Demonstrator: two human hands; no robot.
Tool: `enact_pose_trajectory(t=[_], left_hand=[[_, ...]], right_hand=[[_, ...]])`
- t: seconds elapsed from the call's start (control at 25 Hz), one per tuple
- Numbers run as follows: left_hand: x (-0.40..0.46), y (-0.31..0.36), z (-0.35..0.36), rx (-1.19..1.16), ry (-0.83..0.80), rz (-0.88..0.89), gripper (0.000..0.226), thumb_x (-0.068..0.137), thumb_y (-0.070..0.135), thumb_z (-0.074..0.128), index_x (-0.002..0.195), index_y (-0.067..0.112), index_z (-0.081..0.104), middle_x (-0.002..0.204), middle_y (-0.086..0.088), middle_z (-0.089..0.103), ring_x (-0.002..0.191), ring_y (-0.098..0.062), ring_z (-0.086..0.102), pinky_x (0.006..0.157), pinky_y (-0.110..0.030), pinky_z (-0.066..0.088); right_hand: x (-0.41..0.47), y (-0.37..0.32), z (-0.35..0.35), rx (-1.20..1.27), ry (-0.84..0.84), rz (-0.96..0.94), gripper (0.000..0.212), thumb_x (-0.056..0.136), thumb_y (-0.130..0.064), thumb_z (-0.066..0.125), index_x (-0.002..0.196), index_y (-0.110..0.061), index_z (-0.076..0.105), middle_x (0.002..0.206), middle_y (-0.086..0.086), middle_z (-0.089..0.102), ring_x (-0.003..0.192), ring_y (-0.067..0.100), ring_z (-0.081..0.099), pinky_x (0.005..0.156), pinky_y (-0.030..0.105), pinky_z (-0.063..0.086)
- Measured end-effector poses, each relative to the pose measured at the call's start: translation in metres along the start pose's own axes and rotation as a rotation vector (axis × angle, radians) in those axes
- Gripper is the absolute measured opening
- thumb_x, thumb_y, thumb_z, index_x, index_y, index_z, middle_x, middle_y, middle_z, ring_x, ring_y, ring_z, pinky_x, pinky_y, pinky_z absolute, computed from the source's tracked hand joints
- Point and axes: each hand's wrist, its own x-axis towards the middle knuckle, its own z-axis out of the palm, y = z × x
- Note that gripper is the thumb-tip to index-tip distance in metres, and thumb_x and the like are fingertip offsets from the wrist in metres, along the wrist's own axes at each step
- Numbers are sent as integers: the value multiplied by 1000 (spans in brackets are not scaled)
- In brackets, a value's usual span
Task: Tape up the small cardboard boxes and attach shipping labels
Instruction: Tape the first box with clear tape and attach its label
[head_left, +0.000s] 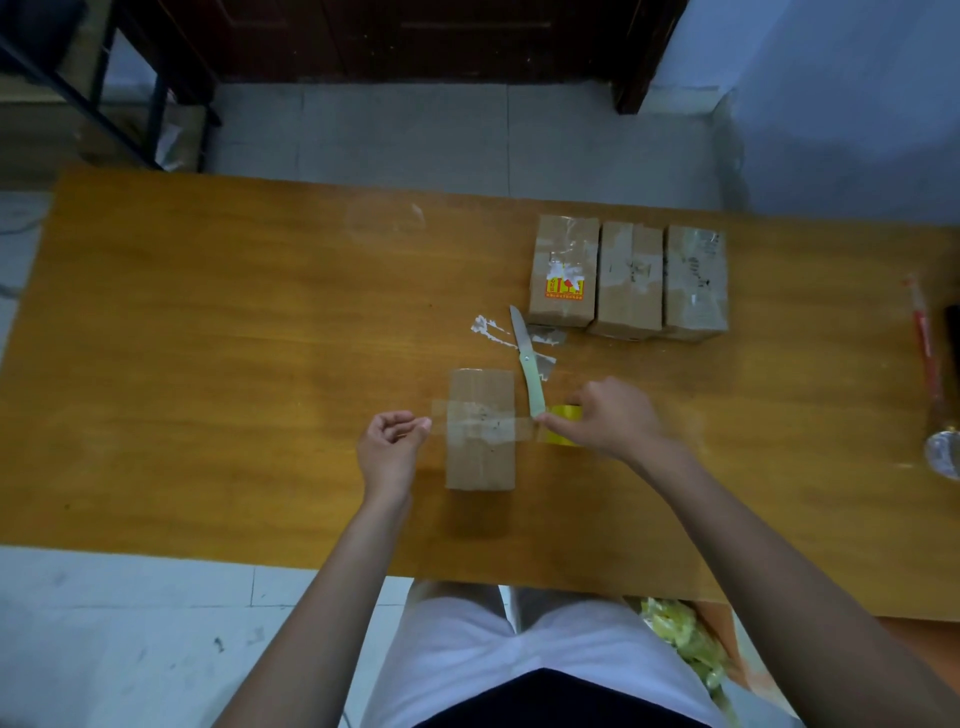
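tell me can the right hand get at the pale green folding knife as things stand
Probably yes. The pale green folding knife lies open on the wooden table just beyond the right hand, with nothing covering it, but that hand is gripping the yellow tape roll.

Left hand (390, 448) pinching tape strip (467, 423) across box (481, 429), right hand (605, 420) gripping roll (563, 423) — knife (529, 365) beside

Brown box (480, 457) on orange-brown table (208, 338); beside it, yellow tape roll (563, 415), pale green knife (532, 387); beyond, red-yellow sticker (564, 289).
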Motion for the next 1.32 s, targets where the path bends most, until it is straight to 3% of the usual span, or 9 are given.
enact_pose_trajectory(t=[0.12,0.24,0.4,0.6,0.76,0.92,1.04,1.16,1.32], left_hand=[[0,-5,2,-8,26,-50,24,81,3,76,100,5,60,87,-10,68,81,-21,65,75,-25,51],[0,-11,3,6,57,-70,24,82,4,75,101,5,60,88,-9,68,81,-21,66,76,-25,51],[6,-11,7,20,54,-64,22,83,5,74,99,7,59,89,-9,68,84,-22,65,79,-29,51],[10,-14,13,129,20,-84,18,84,9,74,96,12,59,82,1,65,81,-16,62,65,-20,45],[13,-13,22,279,-32,-40,18,86,9,71,97,11,57,84,0,64,87,-21,64,63,-21,45],[9,-7,18,577,15,159,22,88,14,69,104,10,56,105,-8,62,95,-21,59,78,-33,50],[-9,0,18,651,109,448,21,89,16,64,107,6,56,106,-6,55,103,-24,54,83,-28,44],[-40,2,35,836,53,565,50,87,44,61,121,8,51,115,-4,51,110,-23,52,89,-35,49],[-63,-12,60,1159,-126,505,103,77,66,63,148,4,21,146,-19,33,134,-33,33,110,-41,35]], right_hand=[[6,1,2,-4,-37,-7,64,82,-73,51,86,-13,73,47,-7,47,41,8,38,36,18,24],[8,0,3,-24,-66,-19,55,83,-72,51,63,-21,59,47,-9,40,40,8,36,36,18,21],[15,-1,8,-45,-81,6,54,82,-72,51,66,-22,61,48,-9,42,41,9,39,37,19,24],[17,0,19,-41,-78,45,59,81,-73,50,69,-17,63,55,-9,54,46,7,44,40,21,37],[16,-1,20,-37,-70,54,58,82,-73,49,72,-18,65,49,-9,47,48,9,48,43,25,43],[12,-3,15,-59,-55,36,57,83,-73,49,66,-19,62,47,-10,42,43,8,41,40,23,37],[8,-4,13,-50,-47,34,56,84,-71,49,63,-20,60,48,-10,42,44,7,42,40,22,31],[5,-4,12,-32,-45,29,54,85,-69,50,58,-22,54,48,-10,41,43,7,39,40,22,33],[-1,0,13,-20,-55,45,56,86,-68,48,55,-22,48,51,-6,44,48,10,39,54,33,51]])
